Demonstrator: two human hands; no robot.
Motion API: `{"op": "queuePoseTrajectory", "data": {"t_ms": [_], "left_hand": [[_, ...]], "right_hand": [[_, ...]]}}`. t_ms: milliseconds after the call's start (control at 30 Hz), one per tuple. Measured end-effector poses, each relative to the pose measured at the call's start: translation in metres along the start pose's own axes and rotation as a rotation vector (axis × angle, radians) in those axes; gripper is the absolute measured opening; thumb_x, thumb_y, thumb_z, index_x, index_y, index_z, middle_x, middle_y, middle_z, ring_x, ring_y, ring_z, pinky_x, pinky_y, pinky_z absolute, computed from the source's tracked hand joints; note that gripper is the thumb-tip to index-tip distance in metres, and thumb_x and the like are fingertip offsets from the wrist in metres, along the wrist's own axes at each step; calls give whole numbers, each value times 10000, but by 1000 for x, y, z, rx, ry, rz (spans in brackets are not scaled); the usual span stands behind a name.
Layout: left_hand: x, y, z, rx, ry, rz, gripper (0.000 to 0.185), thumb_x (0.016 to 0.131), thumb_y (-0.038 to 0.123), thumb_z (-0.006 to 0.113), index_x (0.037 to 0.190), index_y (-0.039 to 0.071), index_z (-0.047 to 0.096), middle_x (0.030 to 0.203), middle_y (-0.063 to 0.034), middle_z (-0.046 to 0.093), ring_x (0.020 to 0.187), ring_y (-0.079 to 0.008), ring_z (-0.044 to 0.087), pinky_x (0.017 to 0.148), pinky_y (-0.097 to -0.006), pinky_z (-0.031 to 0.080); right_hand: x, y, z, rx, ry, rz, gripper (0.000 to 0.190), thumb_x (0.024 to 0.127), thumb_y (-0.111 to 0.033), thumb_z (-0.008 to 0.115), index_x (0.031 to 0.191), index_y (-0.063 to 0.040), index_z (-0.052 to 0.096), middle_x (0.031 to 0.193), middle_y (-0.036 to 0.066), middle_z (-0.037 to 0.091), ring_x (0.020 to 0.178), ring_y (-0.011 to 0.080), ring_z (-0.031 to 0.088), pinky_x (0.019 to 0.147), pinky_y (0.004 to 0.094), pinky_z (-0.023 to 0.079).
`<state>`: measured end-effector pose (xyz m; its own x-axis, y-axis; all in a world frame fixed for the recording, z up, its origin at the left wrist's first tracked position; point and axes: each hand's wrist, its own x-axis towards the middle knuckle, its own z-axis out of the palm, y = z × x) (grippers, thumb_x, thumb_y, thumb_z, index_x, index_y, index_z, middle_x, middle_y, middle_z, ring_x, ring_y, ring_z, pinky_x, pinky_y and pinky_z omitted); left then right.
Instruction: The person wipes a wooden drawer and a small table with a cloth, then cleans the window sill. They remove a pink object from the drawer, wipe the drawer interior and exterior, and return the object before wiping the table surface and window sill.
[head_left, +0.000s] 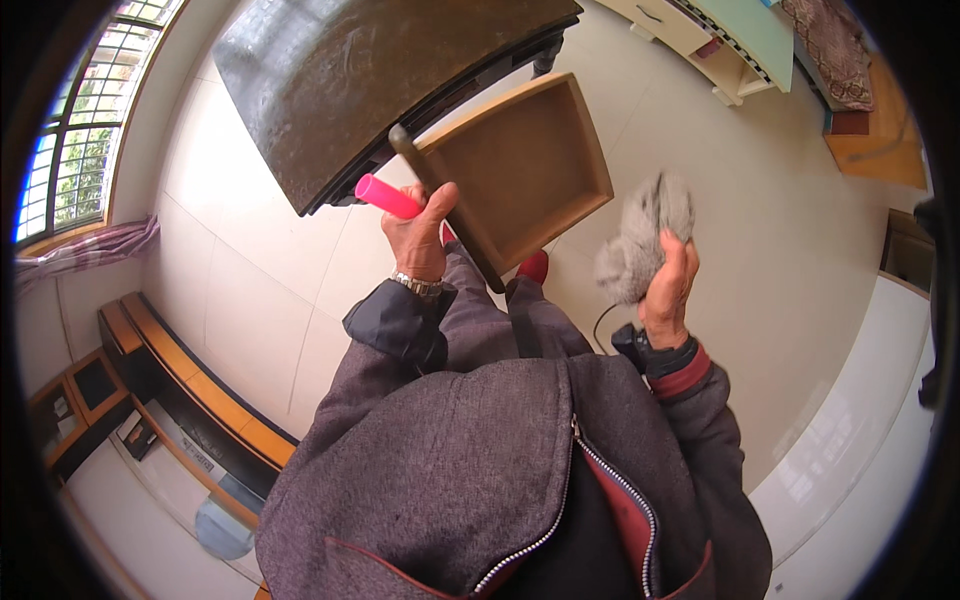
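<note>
A wooden drawer (517, 165) with a dark front edge hangs tilted over my legs, its inside facing up and bare. My left hand (421, 236) grips the drawer's front panel, and a bright pink tube (388, 196), perhaps a handle, sticks out from the same fist. On the right, my right hand (667, 281) holds a crumpled grey cloth (646, 236), apart from the drawer. Just beyond the drawer stands a dark wooden table (375, 82) with a worn, shiny top. What lies under the left palm is hidden.
A pale green-topped cabinet (739, 37) stands at the upper right. Low shelving with orange wood trim (214, 390) is at the lower left, below a barred window (94, 120) and a bunched curtain (97, 244). A white surface (840, 435) curves along the right. Pale floor tiles lie between.
</note>
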<state>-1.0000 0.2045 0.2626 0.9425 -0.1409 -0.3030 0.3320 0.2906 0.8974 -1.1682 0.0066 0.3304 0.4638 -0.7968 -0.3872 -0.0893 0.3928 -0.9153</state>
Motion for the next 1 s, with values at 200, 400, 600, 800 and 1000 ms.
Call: {"op": "queuePoseTrajectory", "data": {"t_ms": [200, 400, 600, 800, 1000], "left_hand": [[-23, 12, 28, -59, -130, -60, 300, 726, 27, 786, 718, 84, 491, 765, 19, 560, 648, -74, 494, 584, -230, 416], [-29, 20, 18, -272, -117, -145, 297, 774, 32, 756, 753, 106, 469, 790, 25, 541, 683, -79, 509, 642, -239, 437], [-16, 29, 10, -263, -155, 47, 365, 756, -23, 750, 686, 122, 422, 802, 11, 512, 728, -82, 473, 688, -226, 388], [-13, 32, 11, -46, 7, 66, 374, 697, 8, 806, 642, 107, 449, 819, 5, 540, 722, -81, 459, 686, -258, 408], [-23, 21, 21, -183, -46, -76, 352, 775, -38, 703, 680, 130, 407, 764, 27, 492, 689, -75, 487, 623, -232, 433]], "right_hand": [[-8, -7, 103, -174, -540, -552, 292, 925, -127, 559, 1197, -22, 540, 1080, 104, 595, 986, 177, 566, 854, 312, 462], [-2, 23, 119, -126, -626, -257, 248, 877, -116, 561, 1079, 23, 595, 995, 165, 603, 892, 294, 608, 814, 345, 482], [-22, 45, 81, -720, -782, -588, 243, 773, -123, 592, 973, 8, 636, 987, 235, 627, 887, 396, 624, 764, 422, 514], [-15, 9, 74, -446, -663, -437, 206, 829, -92, 554, 994, 21, 600, 925, 158, 644, 781, 274, 647, 734, 374, 531], [-9, 8, 117, -263, -757, -264, 304, 817, -36, 519, 1112, -2, 582, 1042, 188, 579, 1025, 333, 546, 914, 372, 436]]}}
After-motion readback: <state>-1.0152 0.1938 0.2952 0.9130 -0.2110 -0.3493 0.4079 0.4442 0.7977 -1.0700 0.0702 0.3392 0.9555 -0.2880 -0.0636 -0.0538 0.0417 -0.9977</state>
